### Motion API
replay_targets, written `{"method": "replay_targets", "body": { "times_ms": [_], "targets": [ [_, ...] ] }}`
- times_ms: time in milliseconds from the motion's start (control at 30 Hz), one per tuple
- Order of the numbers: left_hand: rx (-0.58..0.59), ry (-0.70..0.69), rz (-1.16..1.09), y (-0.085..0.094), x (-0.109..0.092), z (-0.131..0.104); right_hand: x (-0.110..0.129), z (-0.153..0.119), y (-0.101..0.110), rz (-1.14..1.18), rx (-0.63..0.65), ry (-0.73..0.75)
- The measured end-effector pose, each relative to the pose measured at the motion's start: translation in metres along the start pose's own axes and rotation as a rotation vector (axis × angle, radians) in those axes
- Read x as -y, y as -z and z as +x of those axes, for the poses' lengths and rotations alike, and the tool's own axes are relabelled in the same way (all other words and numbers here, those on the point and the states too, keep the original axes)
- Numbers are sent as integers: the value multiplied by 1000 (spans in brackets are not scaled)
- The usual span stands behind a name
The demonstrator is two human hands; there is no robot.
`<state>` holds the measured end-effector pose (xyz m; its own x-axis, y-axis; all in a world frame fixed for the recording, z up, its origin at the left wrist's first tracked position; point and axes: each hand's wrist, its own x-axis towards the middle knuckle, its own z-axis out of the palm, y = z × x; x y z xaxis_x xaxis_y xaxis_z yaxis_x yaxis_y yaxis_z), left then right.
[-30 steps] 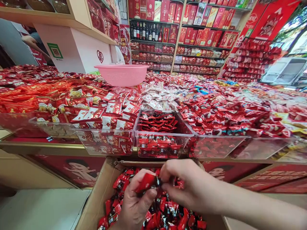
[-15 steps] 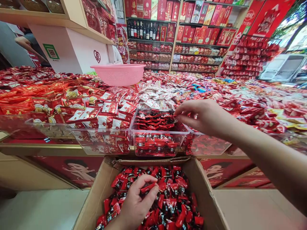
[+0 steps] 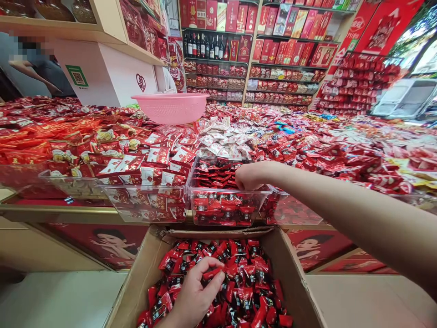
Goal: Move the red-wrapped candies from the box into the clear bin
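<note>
1. R hand (image 3: 251, 176) is lower now, in far clear bin (image 3: 223, 191); fingers curl, hold unclear.
2. L hand (image 3: 193, 294) pinches red pkt (image 3: 210, 274) over near box (image 3: 131, 282).
3. Bin's part-full; box still has many pkts (image 3: 246, 296).

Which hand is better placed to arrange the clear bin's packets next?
Probably the right hand: it reaches into the clear bin, while the left hand pinches a red packet over the cardboard box.

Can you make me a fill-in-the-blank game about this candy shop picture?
1. The big bowl with little holes is ____.
2. The right hand is at a clear bin; the other hand is the ____ one.
3. The open box is made of ____.
4. The shape on the white pillar is a ____.

Missing words: pink; left; cardboard; heart.
</note>
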<state>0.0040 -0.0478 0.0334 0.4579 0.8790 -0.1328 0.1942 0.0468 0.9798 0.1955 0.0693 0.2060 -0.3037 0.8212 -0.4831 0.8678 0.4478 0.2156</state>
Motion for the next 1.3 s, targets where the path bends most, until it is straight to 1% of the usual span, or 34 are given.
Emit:
{"method": "replay_targets", "body": {
  "times_ms": [100, 200, 267, 367, 433, 533, 600, 667, 733, 767, 833, 900, 967, 1067, 1100, 1133, 1167, 1233, 1267, 1300],
  "targets": [
    [-2, 8, -17, 1, 2, 1, 1, 6, -2, 84, 96, -21],
    [5, 3, -34, 1, 4, 1, 0, 10, -6, 151, 144, -5],
    [8, -2, -41, 1, 5, 2, -2, 14, -10, 218, 189, -36],
    [5, -11, -35, 0, 6, 2, -7, 19, -16, 403, 323, -96],
    [10, -12, -23, 0, 5, 2, -11, 23, -19, 530, 416, -107],
    [17, -16, -2, 1, 5, 2, -16, 28, -21, 622, 520, -115],
    [6, -26, 11, 1, 6, 2, -15, 30, -20, 655, 532, -133],
    [-5, -27, 6, 1, 7, 2, -13, 31, -19, 676, 474, -139],
    [-12, -18, -11, 1, 8, 2, -10, 32, -18, 643, 411, -134],
    [-13, -16, -17, 1, 8, 2, -9, 32, -18, 610, 407, -128],
    [-12, -20, -23, 1, 8, 2, -8, 32, -19, 548, 441, -118],
    [4, -10, -43, 0, 9, 2, -9, 31, -21, 530, 449, -103],
    [2, 19, -123, 1, 9, 3, -10, 31, -22, 535, 402, -97],
    [-8, 66, -360, 2, 8, 4, -14, 26, -19, 528, 326, -116],
    [-16, 91, -436, 3, 5, 4, -14, 23, -15, 510, 269, -127],
    [-22, 127, -499, 4, 1, 5, -14, 17, -11, 479, 160, -131],
    [-34, 164, -546, 6, -4, 5, -13, 10, -7, 438, 0, -125],
    [-61, 192, -596, 8, -19, 4, -5, -9, 0, 367, -406, -74],
    [-71, 158, -609, 9, -28, 3, 1, -20, 1, 368, -582, -23],
    [-74, 101, -618, 10, -36, 3, 9, -31, 0, 406, -695, 38]
  ]
}}
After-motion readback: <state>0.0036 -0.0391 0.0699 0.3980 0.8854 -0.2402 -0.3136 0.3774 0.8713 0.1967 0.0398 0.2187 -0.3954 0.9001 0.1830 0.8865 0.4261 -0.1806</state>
